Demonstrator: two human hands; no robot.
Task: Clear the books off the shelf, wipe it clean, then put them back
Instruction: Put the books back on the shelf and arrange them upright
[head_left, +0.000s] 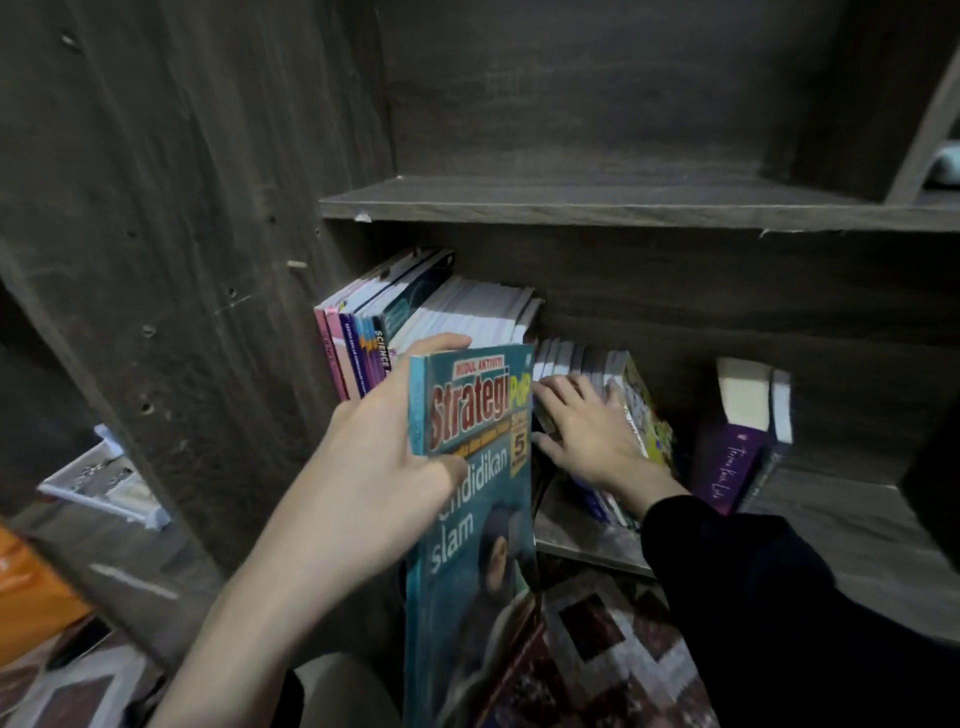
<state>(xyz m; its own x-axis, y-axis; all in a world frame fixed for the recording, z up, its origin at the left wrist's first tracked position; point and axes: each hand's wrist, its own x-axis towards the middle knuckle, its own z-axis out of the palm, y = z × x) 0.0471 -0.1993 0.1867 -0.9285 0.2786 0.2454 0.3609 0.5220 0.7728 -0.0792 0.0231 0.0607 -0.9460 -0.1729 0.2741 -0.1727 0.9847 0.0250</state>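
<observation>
In the head view, your left hand (374, 447) at centre frame grips the teal book (478, 519) by its upper left edge. Your thumb lies across the cover, and the book stands upright in front of the shelf (831, 514). Just right of it, your right hand (587, 431) rests with fingers spread and fairly straight on the leaning books (644, 410). The upright books (395, 322) stand behind your left hand, and a purple book (727, 462) leans further right.

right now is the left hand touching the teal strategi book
Touching. The head view shows the left hand gripping the teal book: thumb across its cover, fingers curled over the top edge.
</observation>
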